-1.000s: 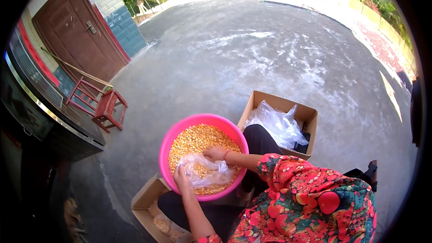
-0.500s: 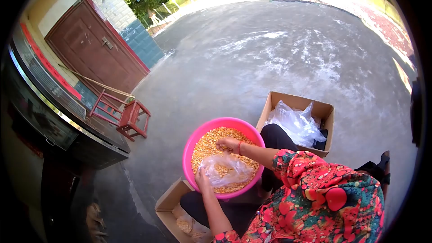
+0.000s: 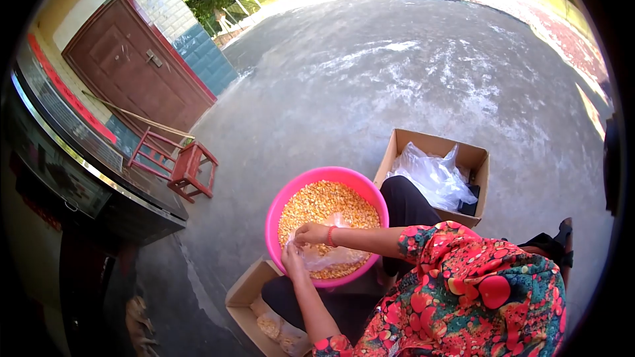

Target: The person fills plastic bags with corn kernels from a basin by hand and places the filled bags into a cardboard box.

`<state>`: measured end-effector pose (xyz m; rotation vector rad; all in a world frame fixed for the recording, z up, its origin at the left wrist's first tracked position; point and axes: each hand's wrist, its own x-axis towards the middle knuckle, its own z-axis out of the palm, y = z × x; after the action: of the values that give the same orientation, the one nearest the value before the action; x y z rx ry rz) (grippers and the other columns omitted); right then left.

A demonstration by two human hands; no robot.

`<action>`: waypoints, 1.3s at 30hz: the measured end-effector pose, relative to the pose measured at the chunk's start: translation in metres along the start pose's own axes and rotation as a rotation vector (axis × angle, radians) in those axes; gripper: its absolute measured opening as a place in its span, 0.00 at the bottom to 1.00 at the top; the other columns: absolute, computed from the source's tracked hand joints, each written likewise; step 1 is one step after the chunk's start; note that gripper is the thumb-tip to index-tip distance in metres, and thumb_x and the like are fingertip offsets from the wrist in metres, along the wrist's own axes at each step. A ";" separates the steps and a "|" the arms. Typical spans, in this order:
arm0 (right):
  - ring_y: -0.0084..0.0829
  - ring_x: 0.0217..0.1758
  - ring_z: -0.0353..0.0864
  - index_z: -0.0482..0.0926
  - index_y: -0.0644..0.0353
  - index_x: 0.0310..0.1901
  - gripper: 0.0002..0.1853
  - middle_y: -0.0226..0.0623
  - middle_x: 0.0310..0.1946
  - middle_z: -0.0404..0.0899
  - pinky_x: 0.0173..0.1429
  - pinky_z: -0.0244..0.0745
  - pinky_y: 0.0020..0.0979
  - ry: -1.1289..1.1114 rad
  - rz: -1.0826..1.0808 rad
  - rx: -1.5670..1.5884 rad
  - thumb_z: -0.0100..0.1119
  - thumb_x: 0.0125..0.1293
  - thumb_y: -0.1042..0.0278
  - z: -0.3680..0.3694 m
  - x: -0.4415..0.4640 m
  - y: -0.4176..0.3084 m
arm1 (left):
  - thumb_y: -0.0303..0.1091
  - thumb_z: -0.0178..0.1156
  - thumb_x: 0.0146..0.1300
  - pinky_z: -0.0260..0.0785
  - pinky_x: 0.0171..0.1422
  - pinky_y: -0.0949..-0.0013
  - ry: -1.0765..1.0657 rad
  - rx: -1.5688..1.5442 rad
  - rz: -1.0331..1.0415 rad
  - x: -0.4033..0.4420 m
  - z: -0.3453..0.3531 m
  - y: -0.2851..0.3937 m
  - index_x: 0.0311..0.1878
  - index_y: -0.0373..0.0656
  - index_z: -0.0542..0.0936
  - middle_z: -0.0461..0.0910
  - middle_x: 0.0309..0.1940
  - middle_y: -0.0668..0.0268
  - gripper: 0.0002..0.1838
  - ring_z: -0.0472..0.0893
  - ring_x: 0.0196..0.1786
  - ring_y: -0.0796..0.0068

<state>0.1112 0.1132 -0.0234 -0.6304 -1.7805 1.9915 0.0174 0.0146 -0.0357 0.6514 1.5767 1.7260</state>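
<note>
A pink basin (image 3: 272,221) full of yellow corn kernels (image 3: 321,199) stands in front of my knees. Over the kernels lies a clear plastic bag (image 3: 331,259), partly hidden by my right forearm. My left hand (image 3: 293,260) is closed on the bag's edge at the near left of the basin. Right beside it, my right hand (image 3: 311,233), with a red bracelet on the wrist, has its fingers pinched at the bag's edge. Whether kernels are also between those fingers is hidden.
A cardboard box (image 3: 475,155) with clear plastic bags (image 3: 433,175) sits beyond my right knee. Another cardboard box (image 3: 245,284) by my left leg holds filled bags (image 3: 270,324). A red wooden chair (image 3: 192,166) and a dark cabinet (image 3: 149,221) stand left.
My right hand has left the kernels and come toward me, across the bag to my left hand. The bag lies lower and flatter. My left hand has shifted slightly left.
</note>
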 end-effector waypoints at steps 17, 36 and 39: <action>0.47 0.49 0.71 0.74 0.59 0.41 0.12 0.47 0.42 0.71 0.52 0.68 0.42 0.608 0.002 -1.041 0.50 0.56 0.65 -0.106 -0.032 0.061 | 0.35 0.48 0.66 0.66 0.36 0.76 0.015 0.024 0.019 -0.009 0.009 0.009 0.42 0.34 0.77 0.76 0.33 0.68 0.14 0.73 0.33 0.82; 0.39 0.42 0.81 0.81 0.55 0.43 0.14 0.44 0.34 0.82 0.45 0.75 0.35 0.457 0.014 -0.683 0.56 0.54 0.68 -0.098 -0.037 0.083 | 0.28 0.49 0.65 0.67 0.42 0.76 -0.054 0.073 0.057 -0.012 0.009 0.007 0.45 0.32 0.77 0.78 0.36 0.65 0.12 0.75 0.37 0.80; 0.33 0.28 0.79 0.81 0.57 0.40 0.11 0.39 0.25 0.80 0.31 0.74 0.35 0.479 0.094 -0.373 0.55 0.57 0.66 -0.112 -0.024 0.089 | 0.29 0.49 0.64 0.67 0.40 0.76 -0.066 0.066 0.029 -0.012 0.006 0.006 0.44 0.33 0.77 0.78 0.34 0.67 0.12 0.74 0.35 0.82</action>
<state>0.1958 0.1805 -0.1205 -1.2108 -1.8383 1.3986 0.0285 0.0095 -0.0280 0.7604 1.5915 1.6622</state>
